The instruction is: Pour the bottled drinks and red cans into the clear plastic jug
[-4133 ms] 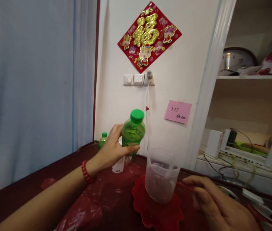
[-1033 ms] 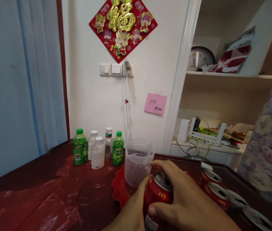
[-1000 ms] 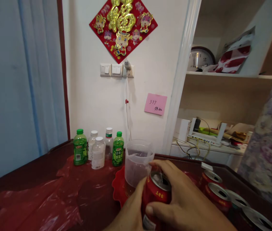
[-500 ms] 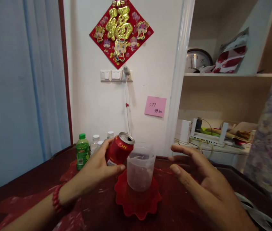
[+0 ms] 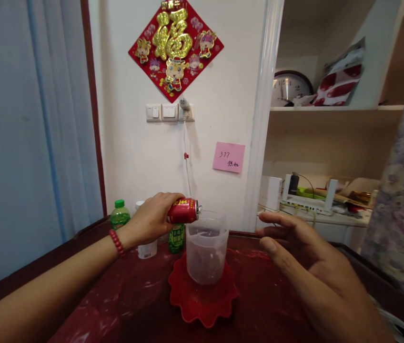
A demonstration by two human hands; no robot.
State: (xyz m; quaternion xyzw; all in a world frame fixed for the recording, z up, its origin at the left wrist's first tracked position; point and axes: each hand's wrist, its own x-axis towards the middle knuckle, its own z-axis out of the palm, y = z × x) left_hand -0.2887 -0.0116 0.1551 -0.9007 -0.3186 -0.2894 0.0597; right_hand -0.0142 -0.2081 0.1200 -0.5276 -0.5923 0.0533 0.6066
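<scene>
My left hand [image 5: 154, 216] is closed round a red drink can [image 5: 186, 210] that lies nearly sideways, its opened top toward the right. The can's mouth is at the upper left rim of a translucent plastic jug [image 5: 207, 255]; I cannot make out any liquid flowing. Beneath the jug is a red scalloped plate [image 5: 204, 305]. My right hand [image 5: 305, 267] hovers to the right of the jug, fingers apart and curved, holding nothing.
Behind my left hand stand a green-capped bottle [image 5: 119, 214], a white-labelled bottle [image 5: 147, 249] and another green-labelled bottle [image 5: 176, 238]. Can tops [image 5: 400, 328] show at the lower right, partly hidden. A white router [image 5: 309, 202] sits on the shelf to the right.
My left hand has raised and tipped the can from a slant to nearly horizontal, bringing its mouth to the jug's rim. My right hand stays open, nearly in place.
</scene>
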